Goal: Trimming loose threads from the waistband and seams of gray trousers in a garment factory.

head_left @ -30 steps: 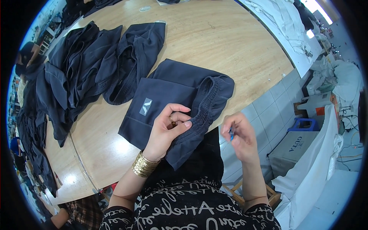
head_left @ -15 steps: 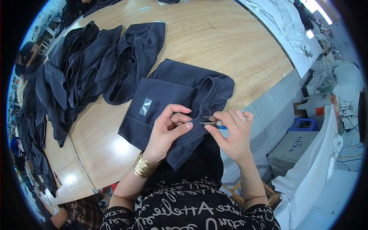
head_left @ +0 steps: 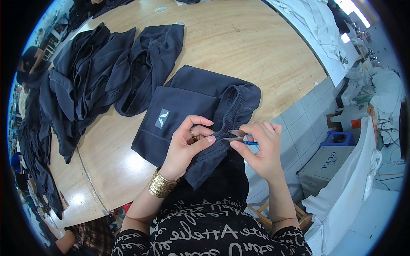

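Note:
A pair of dark navy shorts (head_left: 192,100) with a gathered elastic waistband lies partly on the table's near edge. A light patch with a mark (head_left: 161,118) is on one leg. My left hand (head_left: 192,138) pinches the waistband between thumb and fingers. In my right hand (head_left: 260,147) are small blue-handled thread snips (head_left: 251,142). Their two blades point left at the waistband, slightly apart, close to my left thumb. Whether the tips touch the cloth I cannot tell. The lower part of the waistband hangs over the edge in front of me.
More dark garments (head_left: 85,81) lie heaped on the wooden table (head_left: 239,47) at the left. White cloth (head_left: 299,25) covers a surface at the far right. A grey box (head_left: 324,164), a blue stool (head_left: 337,138) and bags stand on the tiled floor at the right. Another person (head_left: 32,64) is at the far left.
My right hand has shifted slightly to the right, drawing the snips back a little from the waistband. My left hand and the shorts stay nearly where they were.

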Tool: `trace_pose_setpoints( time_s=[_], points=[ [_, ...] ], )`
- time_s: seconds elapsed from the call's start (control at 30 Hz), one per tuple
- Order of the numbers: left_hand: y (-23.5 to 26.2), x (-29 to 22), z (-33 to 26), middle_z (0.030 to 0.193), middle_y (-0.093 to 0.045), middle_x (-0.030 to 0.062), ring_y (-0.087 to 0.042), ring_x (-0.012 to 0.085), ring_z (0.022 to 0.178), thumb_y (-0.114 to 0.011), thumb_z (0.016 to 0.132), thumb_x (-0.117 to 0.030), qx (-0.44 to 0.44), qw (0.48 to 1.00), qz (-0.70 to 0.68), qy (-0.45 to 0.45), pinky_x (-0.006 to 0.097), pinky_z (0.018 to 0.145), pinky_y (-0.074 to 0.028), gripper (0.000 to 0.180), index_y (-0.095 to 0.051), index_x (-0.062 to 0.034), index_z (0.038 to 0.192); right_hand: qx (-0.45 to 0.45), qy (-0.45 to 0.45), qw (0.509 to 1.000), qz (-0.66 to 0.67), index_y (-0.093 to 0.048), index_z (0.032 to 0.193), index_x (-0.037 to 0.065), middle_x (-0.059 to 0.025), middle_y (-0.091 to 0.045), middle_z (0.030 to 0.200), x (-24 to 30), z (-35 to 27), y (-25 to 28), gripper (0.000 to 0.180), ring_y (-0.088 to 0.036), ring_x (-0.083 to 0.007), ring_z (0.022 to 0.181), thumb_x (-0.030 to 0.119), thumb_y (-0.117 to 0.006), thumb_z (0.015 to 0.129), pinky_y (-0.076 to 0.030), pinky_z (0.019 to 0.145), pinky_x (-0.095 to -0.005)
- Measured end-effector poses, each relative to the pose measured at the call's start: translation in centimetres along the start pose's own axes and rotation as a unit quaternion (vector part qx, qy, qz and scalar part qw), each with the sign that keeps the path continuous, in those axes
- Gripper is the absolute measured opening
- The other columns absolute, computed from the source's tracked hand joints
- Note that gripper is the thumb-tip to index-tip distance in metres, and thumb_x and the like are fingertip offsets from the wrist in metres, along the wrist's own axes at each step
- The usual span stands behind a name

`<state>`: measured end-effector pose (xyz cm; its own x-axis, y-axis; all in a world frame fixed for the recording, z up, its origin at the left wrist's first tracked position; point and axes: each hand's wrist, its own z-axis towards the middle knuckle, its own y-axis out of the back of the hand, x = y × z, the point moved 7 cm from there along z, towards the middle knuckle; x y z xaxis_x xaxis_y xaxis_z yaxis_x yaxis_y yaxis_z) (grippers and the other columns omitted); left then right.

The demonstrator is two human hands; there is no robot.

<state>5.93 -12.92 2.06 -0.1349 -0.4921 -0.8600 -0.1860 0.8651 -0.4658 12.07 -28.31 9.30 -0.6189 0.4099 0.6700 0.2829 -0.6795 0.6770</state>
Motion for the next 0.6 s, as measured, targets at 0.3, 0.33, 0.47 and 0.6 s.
trace_pose_setpoints(
  time_s=[0.3,0.33,0.47,0.6],
  points=[
    [-0.3,-0.2,-0.1,0.091,-0.066,0.0033,-0.057,0.0053,0.082,-0.065,0.086,0.001,0.004,1.000,0.001,0.006,0.020,0.076,-0.043,0.031,-0.052,-0.0045,0.114,-0.033,0.074,0.988,-0.130,-0.063,0.089,0.014,0.0050,-0.059,0.075,0.5,0.1,-0.4,0.022,-0.051,-0.0143,0.070,0.026,-0.075,0.075,-0.028,0.076,-0.0336],
    [-0.2,-0.2,-0.1,0.091,-0.066,0.0033,-0.057,0.0053,0.082,-0.065,0.086,0.001,0.004,1.000,0.001,0.006,0.020,0.076,-0.043,0.031,-0.052,-0.0045,0.114,-0.026,0.087,0.989,-0.115,-0.063,0.090,0.014,0.0051,-0.059,0.075,0.6,0.1,-0.6,0.023,-0.050,-0.0137,0.070,0.026,-0.075,0.075,-0.028,0.076,-0.0329],
    [0.1,0.0,0.2,0.091,-0.066,0.0032,-0.057,0.0056,0.082,-0.064,0.086,0.002,0.003,1.000,0.010,0.000,0.020,0.076,-0.043,0.031,-0.052,-0.0044,0.113,0.061,-0.034,0.949,0.308,-0.062,0.092,0.012,0.0050,-0.056,0.077,-0.6,-0.7,-0.6,0.025,-0.047,-0.0103,0.069,0.019,-0.077,0.073,-0.029,0.074,-0.0292],
    [0.3,-0.2,0.1,0.090,-0.066,0.0031,-0.058,0.0061,0.083,-0.064,0.085,0.003,-0.011,1.000,0.007,0.001,0.020,0.077,-0.044,0.031,-0.052,-0.0045,0.113,0.021,0.003,0.990,0.139,-0.062,0.091,0.012,0.0046,-0.059,0.078,0.2,-0.2,1.7,0.024,-0.049,-0.0110,0.069,0.021,-0.076,0.074,-0.029,0.074,-0.0302]
  ],
)
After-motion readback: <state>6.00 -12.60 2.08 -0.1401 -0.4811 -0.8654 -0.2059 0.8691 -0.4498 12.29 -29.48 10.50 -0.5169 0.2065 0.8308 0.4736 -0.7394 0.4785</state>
